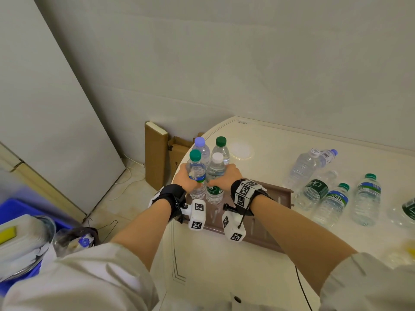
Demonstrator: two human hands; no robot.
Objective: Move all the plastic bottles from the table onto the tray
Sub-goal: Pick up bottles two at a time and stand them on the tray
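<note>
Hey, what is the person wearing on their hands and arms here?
The left hand and right hand are bare. Each wrist carries a black strap with a white block bearing black-and-white square markers; the right strap also has a marker plate on top. Pale sleeves end near the elbows.

Four clear plastic bottles (216, 171) stand clustered at the far left corner of a brown rectangular plastic tray (274, 192) on a cream rounded table (280, 140), left hand (186, 178) and right hand (227, 176) gripping the front pair. Other clear water bottles (366, 198) sit right of the tray; brown cardboard boxes (156, 153) stand beyond the table's left edge.
</note>
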